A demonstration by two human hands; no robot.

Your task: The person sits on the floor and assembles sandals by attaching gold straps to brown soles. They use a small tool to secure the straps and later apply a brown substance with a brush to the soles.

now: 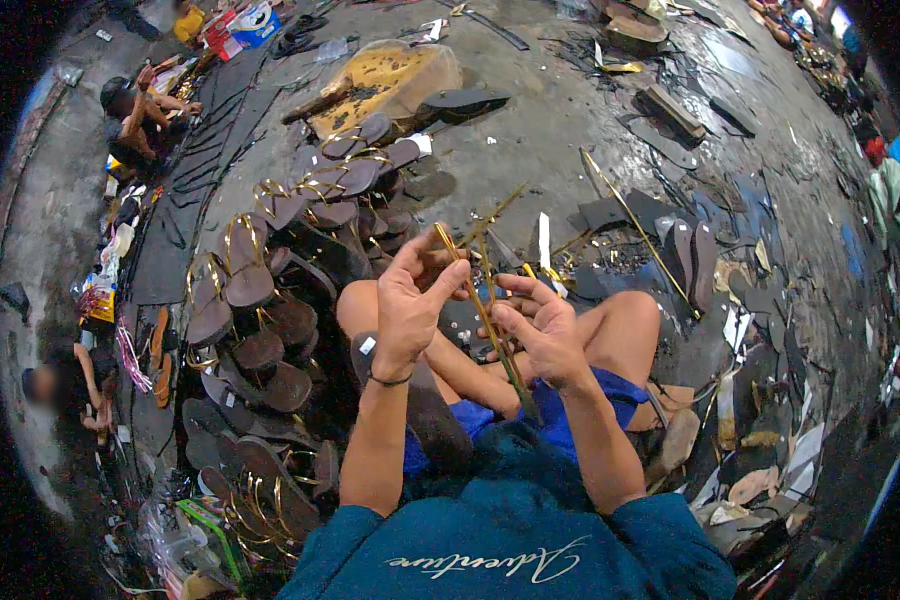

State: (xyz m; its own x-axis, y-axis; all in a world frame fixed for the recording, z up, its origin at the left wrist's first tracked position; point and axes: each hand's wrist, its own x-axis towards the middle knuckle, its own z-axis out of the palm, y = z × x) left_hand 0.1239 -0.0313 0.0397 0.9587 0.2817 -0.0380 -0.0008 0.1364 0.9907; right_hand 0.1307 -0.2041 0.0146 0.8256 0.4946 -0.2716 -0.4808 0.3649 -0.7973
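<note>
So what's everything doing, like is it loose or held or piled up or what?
Left hand: closed, pinching gold strips
Right hand: fingers bent at the strips; can't tell how firmly
Gold strips: held up in front of the lap
Sandals: heaped up, many with gold straps on
Long gold strip: loose on the floor
Two dark soles: side by side
Yellow block: dark-stained on top

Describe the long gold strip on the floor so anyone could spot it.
Find the person's right knee, then two dark soles side by side ahead and right of it. The gold strip slants along their left. Its long, straight line sets it apart from the dark scraps.
</note>
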